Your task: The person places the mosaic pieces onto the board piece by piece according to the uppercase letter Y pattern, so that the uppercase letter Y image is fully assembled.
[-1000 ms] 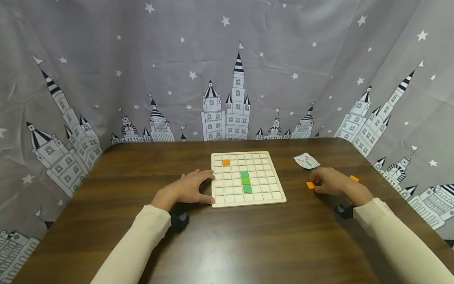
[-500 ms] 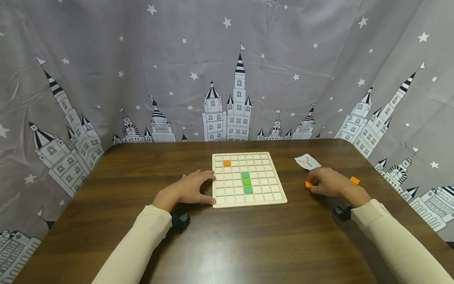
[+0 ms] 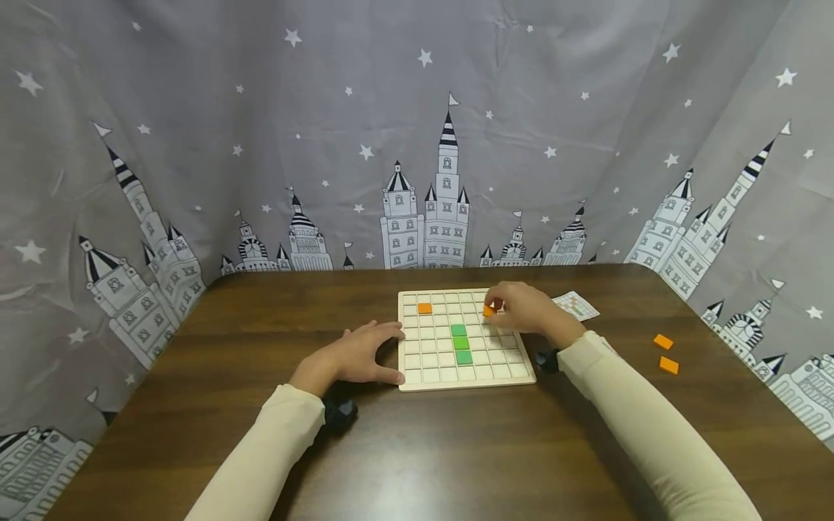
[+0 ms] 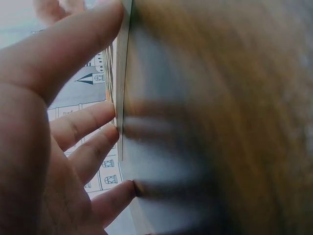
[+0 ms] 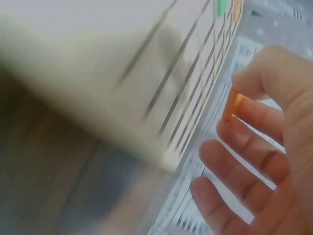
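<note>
A pale wooden grid board point(image 3: 430, 365) lies on the table. Three green tiles point(image 3: 460, 343) form a column in its middle cells, and one orange tile point(image 3: 425, 308) sits toward its far left. My right hand point(image 3: 528, 312) is over the board's far right part and pinches another orange tile point(image 5: 230, 104) between thumb and fingertips, above the cells. At the board's left edge rests my left hand point(image 3: 357, 354), thumb and fingers spread; in the left wrist view its thumb and fingertips point(image 4: 110, 111) touch that edge.
A small printed card point(image 3: 576, 306) lies right of the board, partly behind my right wrist. Two loose orange tiles point(image 3: 666, 352) lie farther right on the dark wooden table point(image 3: 417, 449). A grey curtain point(image 3: 326, 130) with printed castles hangs behind.
My right hand has carried an orange tile left from the table's right side to above the board's far right part. My left hand stays at the board's left edge.
</note>
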Available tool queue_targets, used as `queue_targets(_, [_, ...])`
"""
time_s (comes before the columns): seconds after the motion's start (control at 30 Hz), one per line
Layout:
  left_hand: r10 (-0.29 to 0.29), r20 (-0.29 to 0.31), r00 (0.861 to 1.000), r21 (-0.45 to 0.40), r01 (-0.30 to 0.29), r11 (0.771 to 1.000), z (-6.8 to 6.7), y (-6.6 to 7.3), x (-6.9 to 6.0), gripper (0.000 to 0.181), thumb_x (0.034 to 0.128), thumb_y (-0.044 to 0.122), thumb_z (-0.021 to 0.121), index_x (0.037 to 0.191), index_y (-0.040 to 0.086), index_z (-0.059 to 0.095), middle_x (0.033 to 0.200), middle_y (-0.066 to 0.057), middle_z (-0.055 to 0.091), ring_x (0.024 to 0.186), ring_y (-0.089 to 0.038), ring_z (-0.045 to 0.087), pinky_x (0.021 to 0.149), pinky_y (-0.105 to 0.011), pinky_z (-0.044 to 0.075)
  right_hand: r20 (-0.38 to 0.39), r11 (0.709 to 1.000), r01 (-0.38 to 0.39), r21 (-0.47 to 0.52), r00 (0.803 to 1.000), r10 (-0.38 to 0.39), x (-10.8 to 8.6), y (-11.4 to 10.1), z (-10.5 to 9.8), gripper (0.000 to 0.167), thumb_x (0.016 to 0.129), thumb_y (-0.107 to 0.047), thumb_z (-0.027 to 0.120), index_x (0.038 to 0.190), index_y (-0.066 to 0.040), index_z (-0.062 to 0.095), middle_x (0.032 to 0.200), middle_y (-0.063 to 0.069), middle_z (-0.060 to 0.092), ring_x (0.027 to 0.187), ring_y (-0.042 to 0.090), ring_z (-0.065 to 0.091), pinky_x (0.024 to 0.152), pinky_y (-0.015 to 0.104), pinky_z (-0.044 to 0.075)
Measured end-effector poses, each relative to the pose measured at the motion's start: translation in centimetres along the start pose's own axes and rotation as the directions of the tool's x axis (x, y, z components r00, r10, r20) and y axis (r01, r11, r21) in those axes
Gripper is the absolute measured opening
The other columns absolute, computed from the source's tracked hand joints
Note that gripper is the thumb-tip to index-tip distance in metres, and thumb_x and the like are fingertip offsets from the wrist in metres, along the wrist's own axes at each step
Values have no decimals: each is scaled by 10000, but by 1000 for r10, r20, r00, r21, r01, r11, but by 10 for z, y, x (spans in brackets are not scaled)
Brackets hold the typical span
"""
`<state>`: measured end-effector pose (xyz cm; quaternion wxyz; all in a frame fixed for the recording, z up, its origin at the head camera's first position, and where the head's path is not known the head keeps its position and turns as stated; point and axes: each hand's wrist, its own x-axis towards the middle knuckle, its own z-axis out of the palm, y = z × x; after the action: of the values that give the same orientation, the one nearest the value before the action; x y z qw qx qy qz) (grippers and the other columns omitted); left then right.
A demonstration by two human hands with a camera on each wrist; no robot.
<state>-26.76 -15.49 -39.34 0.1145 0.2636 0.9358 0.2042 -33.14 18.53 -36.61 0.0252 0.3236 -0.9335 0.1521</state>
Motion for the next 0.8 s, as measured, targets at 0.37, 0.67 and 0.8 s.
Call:
queue_targets(0.37, [-30,-4,1000,3,30,1000,1,1,-1,782,822,522,805,1462,178,518,1605,-17,362,1490,-413,213,1083,-758,145,134,999,35,-7,990,-33,65,-41,34,186,865,-159,757,1041,-107,727,939,4,639,855,167,582,773,345,510])
queue_targets(0.67, [-51,5,999,2,51,999,1,1,-1,793,817,543,800,1472,200,513,1611,9,350,1503,-386,189,1097,-746,124,180,999,35,23,983,-38,68,-47,33,195,854,-103,759,1046,-74,739,946,23,648,879,180,600,815,354,515])
queue_targets(0.8, [-44,1,999,11,44,999,2,0,-1,788,817,530,804,1466,186,518,1606,-7,361,1492,-408,212,1088,-752,144,201,998,36,61,978,-47,69,-47,33,185,869,-78,765,1052,-54,747,940,28,649,882,176,596,831,346,513])
